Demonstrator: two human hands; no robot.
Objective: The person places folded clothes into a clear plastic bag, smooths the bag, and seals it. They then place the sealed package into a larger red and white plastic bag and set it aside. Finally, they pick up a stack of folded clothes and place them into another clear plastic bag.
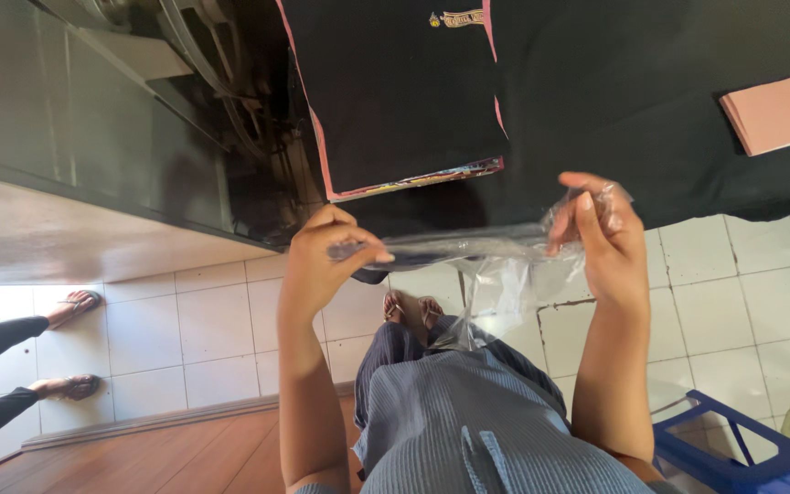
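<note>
Folded black garment (404,91) lies beyond the clear plastic bag (496,265) — pink card stack (779,110) aside.

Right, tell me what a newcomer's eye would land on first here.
First, the clear plastic bag stretched between the left hand and the right hand at the centre of the view. Just above it, a folded black shirt with pink edging lies on a black cloth. At the far left, another person's sandalled feet rest on the white tiles.

Bare forearms, grey-blue ribbed garment (468,412) with front ties, sandalled feet (411,309)
</note>
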